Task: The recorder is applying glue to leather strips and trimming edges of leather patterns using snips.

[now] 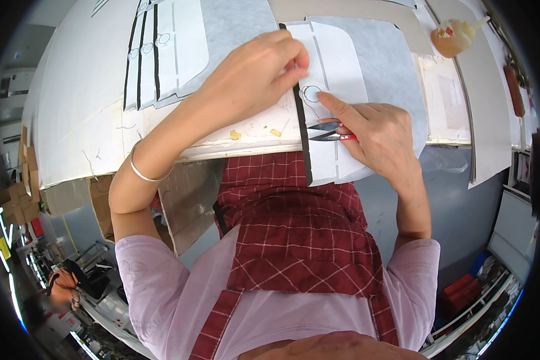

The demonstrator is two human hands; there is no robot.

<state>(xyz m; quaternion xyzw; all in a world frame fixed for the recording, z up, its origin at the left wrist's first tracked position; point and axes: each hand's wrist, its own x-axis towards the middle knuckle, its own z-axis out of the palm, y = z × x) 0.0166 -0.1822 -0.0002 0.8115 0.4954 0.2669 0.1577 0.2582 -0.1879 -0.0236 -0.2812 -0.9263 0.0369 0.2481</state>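
Note:
A white panel (342,54) with a black strip down its left edge lies on the worktable and overhangs its front edge. Above that strip, my left hand (270,63) is closed in a pinch; whatever its fingertips hold is too small to make out. My right hand (378,132) rests on the panel, its index finger stretched to a small ring-shaped outline (311,93). Tucked under that hand's curled fingers is a pair of small scissors (330,137) with red handles, the blades apart and directed left. The palm hides part of the handles.
More white panels with black strips (183,48) are laid out at the far left. A squeeze bottle of amber liquid (453,37) stands at the far right, near a brown-handled tool (513,90). Yellowish scraps (235,135) and loose threads lie by the table's front edge (246,150).

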